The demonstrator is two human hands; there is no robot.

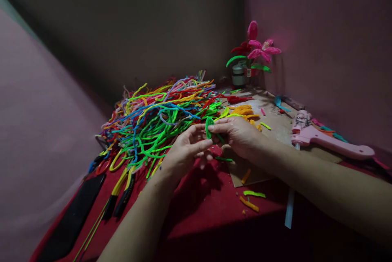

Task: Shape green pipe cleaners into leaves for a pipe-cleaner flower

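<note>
Between both hands is a green pipe cleaner (209,128), bent into a narrow leaf-like loop that stands upright. My left hand (191,143) has its fingertips closed around the loop's lower left side. From the other side, my right hand (231,131) pinches the same piece between thumb and forefinger. A short green end hangs below the right fingers. Just behind the hands lies a large tangled heap of coloured pipe cleaners (156,123), with many green ones in front. An orange pipe-cleaner bundle (245,111) lies past my right hand.
A pink glue gun (330,139) with a glue stick hangs over the right side. Yellow-and-black pliers (124,190) and a black flat object (73,217) lie at left. Cut scraps (254,193) dot the red cloth (196,217) and cardboard (241,172). Pink pipe-cleaner flowers (263,50) stand behind.
</note>
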